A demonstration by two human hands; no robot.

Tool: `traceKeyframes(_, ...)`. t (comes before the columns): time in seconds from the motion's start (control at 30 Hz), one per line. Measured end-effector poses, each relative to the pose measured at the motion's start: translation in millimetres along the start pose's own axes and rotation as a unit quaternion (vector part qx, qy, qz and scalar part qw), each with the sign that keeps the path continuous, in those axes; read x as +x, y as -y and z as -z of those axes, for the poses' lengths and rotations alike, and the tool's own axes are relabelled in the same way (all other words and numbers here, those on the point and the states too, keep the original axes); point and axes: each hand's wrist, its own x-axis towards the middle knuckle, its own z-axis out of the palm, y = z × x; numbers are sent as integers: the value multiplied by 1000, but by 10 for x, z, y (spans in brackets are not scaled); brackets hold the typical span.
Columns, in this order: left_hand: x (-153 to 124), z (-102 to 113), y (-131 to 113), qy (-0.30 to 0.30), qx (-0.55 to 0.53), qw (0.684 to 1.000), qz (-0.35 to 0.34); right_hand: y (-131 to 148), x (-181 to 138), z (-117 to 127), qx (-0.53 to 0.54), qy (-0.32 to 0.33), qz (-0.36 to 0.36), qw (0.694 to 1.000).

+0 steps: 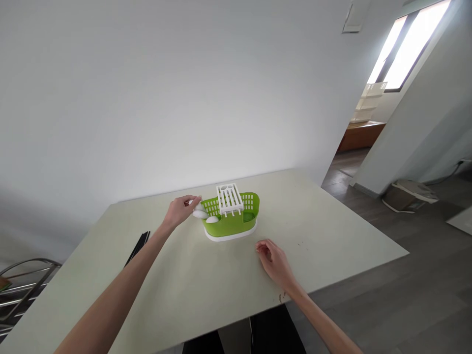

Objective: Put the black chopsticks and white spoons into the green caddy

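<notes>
A green cutlery basket (230, 226) on a white base stands on the table, with slotted walls. A white slotted rack (230, 199) with small hooks sits across its top. At the basket's left end, white rounded spoon-like heads (200, 214) show, one of them (212, 220) leaning on the front rim. My left hand (180, 209) is closed in a pinch on a white spoon at that end; its lower part is hidden. My right hand (273, 260) rests on the table at the basket's front right, fingers loosely curled in with nothing visible in them.
Dark sticks (138, 246) lie on the pale table (313, 211), partly behind my left forearm. A white wall (206, 98) rises along the table's back edge. A metal rack (25, 290) stands at the lower left. A bin-like box (409, 195) is on the floor to the right.
</notes>
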Motion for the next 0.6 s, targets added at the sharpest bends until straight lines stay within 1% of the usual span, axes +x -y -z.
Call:
traceKeyframes(0.1, -8, 4, 14, 0, 0, 1000, -22, -8, -1, 3, -3, 4, 0, 1000)
traceKeyframes(0.17, -8, 5, 49, -22, 3, 999, -32, -18, -2, 4, -5, 6, 0, 1000)
traceKeyframes(0.23, -13, 19, 106, -55, -2, 998, -24, -26, -3, 5, -4, 7, 1, 1000)
traceKeyframes(0.37, -81, 95, 279, -106, -30, 994, 18, -13, -8, 12, 0, 10, -1, 1000)
traceKeyframes(0.5, -292, 165, 519, -123, -33, 991, 48, 9, -10, 16, -7, 9, 2, 1000)
traceKeyframes(0.6, -543, 152, 717, -107, -34, 992, 66, -1, 11, 14, -1, 9, 2, 1000)
